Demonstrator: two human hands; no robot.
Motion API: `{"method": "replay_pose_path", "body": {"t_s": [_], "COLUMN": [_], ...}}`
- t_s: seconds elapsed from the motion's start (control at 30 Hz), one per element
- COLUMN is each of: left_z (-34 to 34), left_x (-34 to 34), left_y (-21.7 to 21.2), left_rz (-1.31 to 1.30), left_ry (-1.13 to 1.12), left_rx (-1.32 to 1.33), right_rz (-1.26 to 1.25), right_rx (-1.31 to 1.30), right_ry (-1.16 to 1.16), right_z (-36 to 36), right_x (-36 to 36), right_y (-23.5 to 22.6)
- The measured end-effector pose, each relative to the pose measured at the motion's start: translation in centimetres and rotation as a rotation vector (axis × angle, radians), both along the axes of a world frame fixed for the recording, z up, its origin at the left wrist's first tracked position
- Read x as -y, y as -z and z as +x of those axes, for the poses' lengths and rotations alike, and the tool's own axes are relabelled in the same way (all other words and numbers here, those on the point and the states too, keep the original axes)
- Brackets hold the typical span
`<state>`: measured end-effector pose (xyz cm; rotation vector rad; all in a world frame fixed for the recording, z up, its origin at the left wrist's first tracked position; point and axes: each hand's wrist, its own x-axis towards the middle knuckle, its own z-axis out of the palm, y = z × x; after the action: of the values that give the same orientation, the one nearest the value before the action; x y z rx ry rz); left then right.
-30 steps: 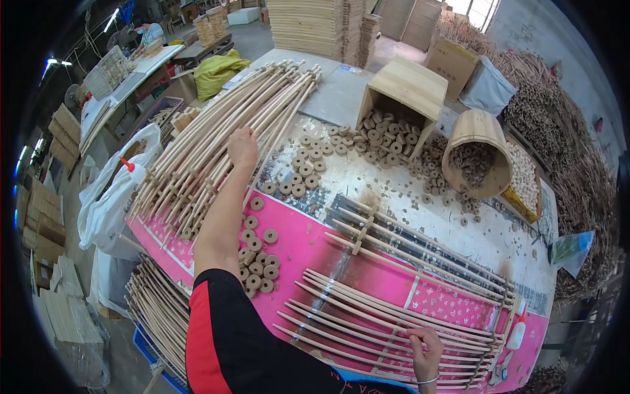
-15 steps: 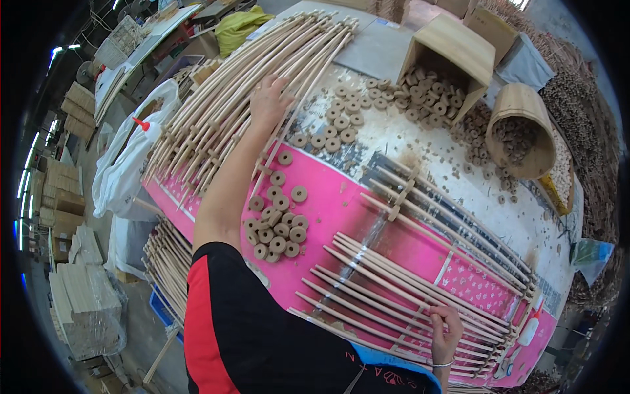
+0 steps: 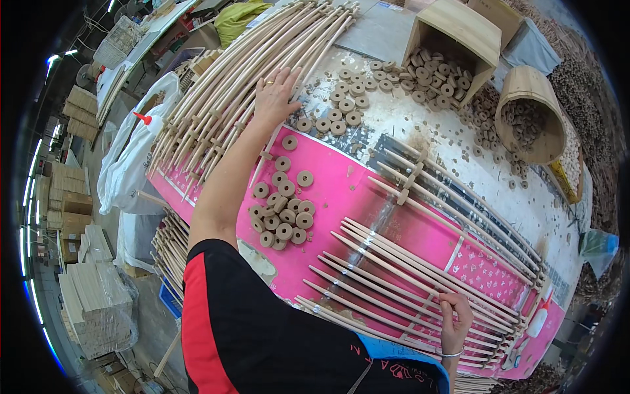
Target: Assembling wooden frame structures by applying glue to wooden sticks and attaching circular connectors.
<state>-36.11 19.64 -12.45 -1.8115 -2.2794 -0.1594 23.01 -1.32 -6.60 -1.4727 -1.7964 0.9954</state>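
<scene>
Most of the frame is filled by the pink-covered worktop (image 3: 367, 217), whose near edge is hidden behind the person's black-and-red shirt. At its far left lies the big sheaf of long pale wooden rods (image 3: 223, 85), its upper ends cut off by the frame. The left hand (image 3: 274, 92) rests flat on that sheaf, fingers spread. At the worktop's near right lies a rack of thin wooden rods (image 3: 407, 289); the right hand (image 3: 454, 318) grips its near ends, fingers curled, though what they pinch is hard to make out. Small round wooden rings (image 3: 282, 213) cluster between.
</scene>
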Motion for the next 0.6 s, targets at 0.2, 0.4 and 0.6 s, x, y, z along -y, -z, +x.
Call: {"method": "replay_pose_path", "body": {"t_s": [0.2, 0.4, 0.6], "left_z": [-1.6, -2.3, -2.2], "left_x": [1.3, 5.3, 11.1], "left_y": [-0.4, -4.5, -6.0], "left_rz": [0.08, 0.274, 0.487], "left_ry": [0.053, 0.106, 0.077], "left_rx": [0.126, 0.203, 0.407], "right_rz": [-0.014, -0.016, -0.017], "right_rx": [-0.015, -0.015, -0.04], "right_ry": [-0.021, -0.05, -0.083], "right_z": [-0.2, -0.3, -0.2], "right_x": [-0.1, -0.3, -0.1], "right_y": [0.1, 0.1, 0.0]}}
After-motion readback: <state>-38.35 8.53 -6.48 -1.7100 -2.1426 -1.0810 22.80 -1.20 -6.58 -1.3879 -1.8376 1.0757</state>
